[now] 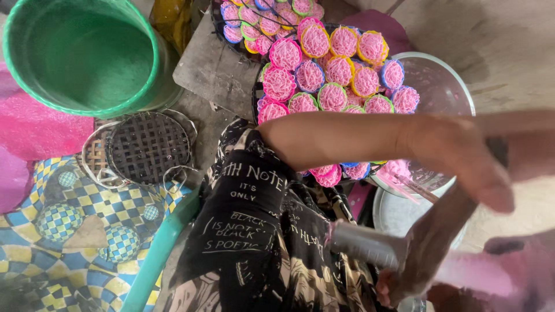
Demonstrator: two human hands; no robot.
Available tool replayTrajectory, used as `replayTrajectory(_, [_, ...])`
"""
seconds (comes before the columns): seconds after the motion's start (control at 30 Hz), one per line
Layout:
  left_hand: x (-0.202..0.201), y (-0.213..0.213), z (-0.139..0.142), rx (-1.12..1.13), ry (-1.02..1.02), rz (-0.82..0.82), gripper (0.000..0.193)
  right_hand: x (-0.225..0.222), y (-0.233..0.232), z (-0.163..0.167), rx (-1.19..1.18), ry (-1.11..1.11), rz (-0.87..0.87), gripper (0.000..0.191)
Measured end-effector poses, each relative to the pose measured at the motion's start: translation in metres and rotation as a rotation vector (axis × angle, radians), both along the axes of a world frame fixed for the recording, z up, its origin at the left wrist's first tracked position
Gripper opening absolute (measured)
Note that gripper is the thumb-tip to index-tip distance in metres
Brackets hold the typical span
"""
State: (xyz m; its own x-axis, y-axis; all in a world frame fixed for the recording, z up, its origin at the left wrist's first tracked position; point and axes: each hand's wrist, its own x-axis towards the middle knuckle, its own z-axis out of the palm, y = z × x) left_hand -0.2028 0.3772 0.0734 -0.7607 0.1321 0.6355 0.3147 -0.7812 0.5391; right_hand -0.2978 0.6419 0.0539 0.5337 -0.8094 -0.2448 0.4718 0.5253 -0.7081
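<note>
Metal cylinder, grey and blurred, lies low in the head view, just right of the person's lap. The lower hand is wrapped around its right end, fingers closed on it. Which of the person's hands this is cannot be told with certainty; by position it reads as the right hand. The other hand, taken as the left hand, crosses the view above the cylinder on a bare forearm. Its fingers are blurred and point down to the right; whether it grips anything cannot be told.

Behind the forearm sits a dark wire tray packed with round pink noodle nests, each on a small coloured ring of pink, yellow, green or blue. A second batch of the same nests lies on another tray beyond it. A clear round bowl stands just beside the first tray, on its right, with pink matter low inside it. A green plastic bucket stands at far left. Near it lie dark woven round mats. A blue, yellow and white checked cloth covers the floor at lower left. The person's lap is covered by a black printed garment.
</note>
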Motion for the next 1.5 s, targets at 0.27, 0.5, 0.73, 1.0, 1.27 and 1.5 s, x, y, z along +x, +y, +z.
replayTrajectory(0.27, [0.017, -0.104, -0.033, 0.054, 0.116, 0.139, 0.083, -0.005, 0.008, -0.005, 0.109, 0.036, -0.096, 0.168])
replayTrajectory(0.5, [-0.005, -0.116, -0.066, 0.241, 0.028, 0.130, 0.058, -0.001, -0.010, 0.019, 0.161, 0.240, -0.152, 0.147])
replayTrajectory(0.73, [0.000, -0.119, -0.091, 0.418, -0.001, 0.192, 0.065, 0.012, -0.025, 0.031, 0.197, 0.308, -0.168, 0.138])
replayTrajectory(1.0, [0.029, -0.139, -0.095, 0.371, 0.042, 0.316, 0.053, 0.020, -0.054, 0.027, 0.168, 0.379, -0.156, 0.132])
replayTrajectory(1.27, [0.017, -0.149, -0.088, 0.390, -0.029, 0.398, 0.052, 0.005, -0.050, 0.024, 0.104, 0.516, -0.363, 0.117])
replayTrajectory(1.5, [0.023, -0.126, -0.090, 0.441, -0.022, 0.310, 0.043, -0.009, -0.020, 0.017, 0.168, 0.560, -0.350, 0.115])
